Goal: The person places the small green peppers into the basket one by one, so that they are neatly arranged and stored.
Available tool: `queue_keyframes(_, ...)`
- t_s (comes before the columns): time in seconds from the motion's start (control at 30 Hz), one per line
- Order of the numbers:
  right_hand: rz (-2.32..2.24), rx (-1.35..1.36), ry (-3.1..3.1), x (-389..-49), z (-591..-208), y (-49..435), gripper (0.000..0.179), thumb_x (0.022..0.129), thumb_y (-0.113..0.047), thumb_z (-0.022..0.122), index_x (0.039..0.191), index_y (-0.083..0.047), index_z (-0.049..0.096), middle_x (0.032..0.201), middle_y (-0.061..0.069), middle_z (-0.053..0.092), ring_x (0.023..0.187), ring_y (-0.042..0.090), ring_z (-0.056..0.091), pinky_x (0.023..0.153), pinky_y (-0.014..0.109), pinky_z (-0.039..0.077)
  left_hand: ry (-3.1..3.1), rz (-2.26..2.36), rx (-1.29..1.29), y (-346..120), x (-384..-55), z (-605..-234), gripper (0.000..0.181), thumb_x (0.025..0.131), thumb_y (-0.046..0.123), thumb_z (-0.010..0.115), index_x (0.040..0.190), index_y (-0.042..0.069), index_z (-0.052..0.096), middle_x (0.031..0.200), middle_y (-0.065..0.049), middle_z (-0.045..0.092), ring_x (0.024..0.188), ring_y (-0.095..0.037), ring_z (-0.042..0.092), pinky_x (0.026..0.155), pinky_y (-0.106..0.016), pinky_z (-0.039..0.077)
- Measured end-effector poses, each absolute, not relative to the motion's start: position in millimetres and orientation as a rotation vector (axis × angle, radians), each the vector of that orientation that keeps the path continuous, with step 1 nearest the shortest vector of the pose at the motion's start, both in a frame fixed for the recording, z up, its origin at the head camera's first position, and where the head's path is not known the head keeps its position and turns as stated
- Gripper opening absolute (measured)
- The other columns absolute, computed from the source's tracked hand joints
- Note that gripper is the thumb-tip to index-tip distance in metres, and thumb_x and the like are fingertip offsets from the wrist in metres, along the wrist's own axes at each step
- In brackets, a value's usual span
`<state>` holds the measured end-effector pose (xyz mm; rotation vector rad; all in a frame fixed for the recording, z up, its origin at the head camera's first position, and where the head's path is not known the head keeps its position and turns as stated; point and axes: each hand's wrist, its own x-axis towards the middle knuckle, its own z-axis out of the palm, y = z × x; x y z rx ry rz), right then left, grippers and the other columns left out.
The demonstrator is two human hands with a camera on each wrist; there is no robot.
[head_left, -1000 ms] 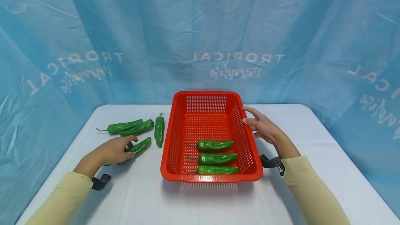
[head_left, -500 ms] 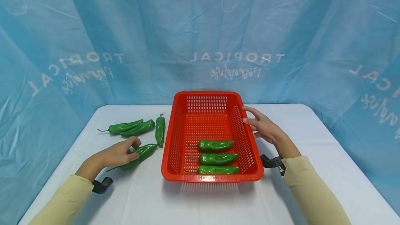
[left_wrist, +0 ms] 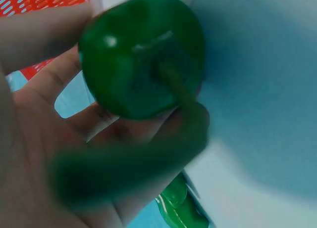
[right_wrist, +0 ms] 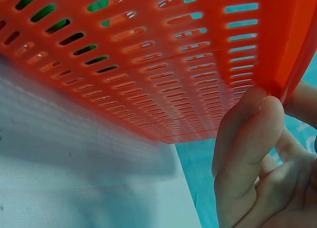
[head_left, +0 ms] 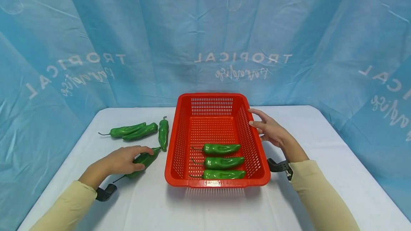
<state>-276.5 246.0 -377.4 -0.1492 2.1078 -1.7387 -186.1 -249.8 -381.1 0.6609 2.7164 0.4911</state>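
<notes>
My left hand (head_left: 126, 160) holds a long green pepper (head_left: 147, 158) left of the basket, thumb on its near side and fingers across its far side. The left wrist view shows that pepper (left_wrist: 141, 55) stem end first, its curved stem crossing in front of the palm. My right hand (head_left: 269, 131) grips the right rim of a red plastic basket (head_left: 210, 131), pinching the edge between thumb and fingers. Inside the basket lie three green peppers (head_left: 223, 163), side by side near the front, stems to the left.
Two more green peppers (head_left: 141, 132) lie against each other at the back left of the white table (head_left: 141, 209). Another pepper (head_left: 163, 134) stands lengthwise beside the basket's left wall, close to the held pepper's tip. A blue curtain (head_left: 154, 38) hangs behind.
My left hand has shifted slightly right, its fingers reaching farther along the pepper. The pepper has moved right, its tip now by the upright-lying one. My right hand has stayed on the rim.
</notes>
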Motion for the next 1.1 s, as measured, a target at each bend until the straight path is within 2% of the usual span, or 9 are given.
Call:
queue_keyframes(0.17, -1.748, -0.161, 2.101, -277, -377, 245, 0.066, 0.101, -0.027, 0.057, 0.157, -0.027, 0.023, 0.115, 0.003, 0.065, 0.083, 0.017, 0.074, 0.071, 0.041, 0.062, 2.696, 0.555, 0.697, -252, -185, -380, 0.039, 0.092, 0.011, 0.062, 0.131, 0.017, 0.06, 0.135, -0.01, 0.062, 0.122, -0.035, 0.06, 0.097, -0.056, 0.05)
queue_keyframes(0.3, -1.751, -0.162, 2.098, -277, -377, 246, 0.065, 0.101, -0.027, 0.056, 0.157, -0.027, 0.023, 0.113, 0.001, 0.066, 0.083, 0.018, 0.075, 0.071, 0.041, 0.062, 2.685, 0.549, 0.716, -252, -187, -379, 0.04, 0.091, 0.009, 0.063, 0.13, 0.019, 0.062, 0.131, -0.009, 0.063, 0.111, -0.026, 0.063, 0.09, -0.047, 0.053)
queue_keyframes(0.4, -1.752, -0.165, 2.098, -277, -377, 246, 0.065, 0.101, -0.026, 0.056, 0.157, -0.027, 0.022, 0.11, 0.0, 0.068, 0.082, 0.017, 0.075, 0.071, 0.04, 0.062, 2.659, 0.573, 0.705, -252, -188, -379, 0.04, 0.09, 0.011, 0.066, 0.129, 0.02, 0.063, 0.127, -0.009, 0.064, 0.102, -0.018, 0.06, 0.086, -0.041, 0.052)
queue_keyframes(0.57, -1.759, -0.16, 2.087, -277, -379, 247, 0.065, 0.102, -0.025, 0.055, 0.157, -0.026, 0.022, 0.11, -0.001, 0.068, 0.082, 0.017, 0.075, 0.07, 0.04, 0.062, 2.627, 0.618, 0.649, -252, -189, -382, 0.043, 0.088, 0.02, 0.073, 0.129, 0.019, 0.062, 0.124, -0.009, 0.063, 0.094, -0.015, 0.055, 0.082, -0.039, 0.05)
queue_keyframes(0.67, -1.767, -0.156, 2.079, -278, -380, 246, 0.064, 0.101, -0.026, 0.056, 0.157, -0.027, 0.023, 0.109, -0.001, 0.067, 0.081, 0.017, 0.074, 0.07, 0.04, 0.062, 2.641, 0.623, 0.636, -252, -189, -384, 0.04, 0.089, 0.018, 0.07, 0.128, 0.018, 0.062, 0.126, -0.011, 0.063, 0.093, -0.015, 0.054, 0.082, -0.037, 0.05)
queue_keyframes(0.83, -1.771, -0.149, 2.072, -278, -380, 246, 0.065, 0.101, -0.026, 0.056, 0.156, -0.027, 0.023, 0.107, -0.002, 0.068, 0.08, 0.016, 0.074, 0.069, 0.039, 0.062, 2.704, 0.658, 0.659, -258, -191, -379, 0.04, 0.091, 0.012, 0.066, 0.13, 0.015, 0.061, 0.128, -0.011, 0.062, 0.081, -0.011, 0.052, 0.071, -0.03, 0.047)
queue_keyframes(0.9, -1.771, -0.152, 2.068, -278, -379, 246, 0.066, 0.101, -0.027, 0.057, 0.157, -0.027, 0.022, 0.107, -0.003, 0.068, 0.08, 0.016, 0.075, 0.069, 0.038, 0.062, 2.757, 0.702, 0.672, -262, -192, -374, 0.042, 0.091, 0.01, 0.067, 0.131, 0.014, 0.06, 0.128, -0.012, 0.061, 0.08, -0.011, 0.052, 0.068, -0.028, 0.047)
queue_keyframes(1.0, -1.772, -0.156, 2.065, -278, -379, 246, 0.067, 0.101, -0.027, 0.057, 0.157, -0.027, 0.022, 0.108, -0.003, 0.068, 0.08, 0.015, 0.074, 0.069, 0.037, 0.062, 2.842, 0.762, 0.689, -268, -191, -365, 0.045, 0.09, 0.009, 0.069, 0.134, 0.013, 0.058, 0.13, -0.013, 0.06, 0.087, -0.012, 0.052, 0.069, -0.027, 0.048)
queue_keyframes(1.1, -1.772, -0.159, 2.067, -278, -379, 247, 0.066, 0.101, -0.027, 0.057, 0.157, -0.027, 0.022, 0.107, -0.003, 0.069, 0.08, 0.015, 0.074, 0.069, 0.037, 0.062, 2.845, 0.861, 0.674, -270, -188, -358, 0.048, 0.091, 0.009, 0.068, 0.138, 0.012, 0.055, 0.133, -0.016, 0.056, 0.091, -0.017, 0.053, 0.066, -0.026, 0.048)
